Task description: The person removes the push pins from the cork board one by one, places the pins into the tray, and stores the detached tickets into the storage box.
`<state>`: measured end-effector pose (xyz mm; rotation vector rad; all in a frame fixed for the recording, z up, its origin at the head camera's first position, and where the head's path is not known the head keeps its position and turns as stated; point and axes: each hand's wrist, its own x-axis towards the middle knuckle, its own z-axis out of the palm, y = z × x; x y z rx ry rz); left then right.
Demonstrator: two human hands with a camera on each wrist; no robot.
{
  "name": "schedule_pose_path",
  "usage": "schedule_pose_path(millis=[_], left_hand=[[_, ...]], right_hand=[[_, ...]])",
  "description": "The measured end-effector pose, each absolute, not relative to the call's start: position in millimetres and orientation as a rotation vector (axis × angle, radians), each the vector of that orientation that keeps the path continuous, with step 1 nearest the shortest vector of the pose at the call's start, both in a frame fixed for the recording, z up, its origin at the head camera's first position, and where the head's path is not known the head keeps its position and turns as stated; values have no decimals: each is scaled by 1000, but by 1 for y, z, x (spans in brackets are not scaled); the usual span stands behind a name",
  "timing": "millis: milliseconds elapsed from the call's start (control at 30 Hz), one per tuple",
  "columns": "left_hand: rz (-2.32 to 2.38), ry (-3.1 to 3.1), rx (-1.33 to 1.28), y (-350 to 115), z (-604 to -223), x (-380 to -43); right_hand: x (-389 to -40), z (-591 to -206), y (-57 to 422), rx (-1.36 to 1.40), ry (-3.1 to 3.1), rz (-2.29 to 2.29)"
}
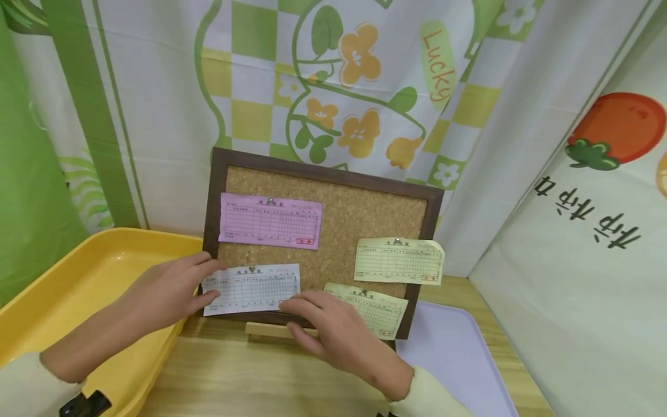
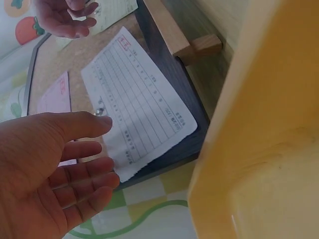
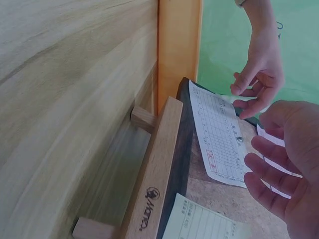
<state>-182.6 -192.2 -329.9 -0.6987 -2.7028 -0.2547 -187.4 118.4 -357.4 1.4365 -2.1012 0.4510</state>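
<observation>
A cork board (image 1: pixel 333 226) with a dark wooden frame leans on a wooden easel (image 1: pixel 271 330). On its lower left a white receipt slip (image 1: pixel 245 292) hangs from a metal pushpin (image 1: pixel 252 269). My left hand (image 1: pixel 169 289) is at the slip's left edge, its fingers loosely bent and gripping nothing in the left wrist view. Near the lower right corner of the same slip is my right hand (image 1: pixel 339 336), fingers relaxed and apart, holding nothing in the right wrist view; in the head view it partly covers the lower yellow slip (image 1: pixel 388 315).
A pink slip (image 1: pixel 271 223) is pinned at the board's upper left, another yellow slip (image 1: pixel 398 263) at its right edge. A yellow tray (image 1: pixel 109 234) stands left on the wooden table (image 1: pixel 224 376), a lilac tray (image 1: pixel 448 341) at right. Patterned curtains (image 1: pixel 250 69) hang behind.
</observation>
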Motion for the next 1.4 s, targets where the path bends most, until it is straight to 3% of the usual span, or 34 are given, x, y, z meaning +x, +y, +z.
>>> schedule_pose_path(millis=[700,1400], left_hand=[[-337,-2707,-595,-193,-344,-199],[-647,-2693,-672,-196,-339,-202]], right_hand=[[-208,-362,90,1364,-2238,614],[-220,-361,74,1314,-2212,628]])
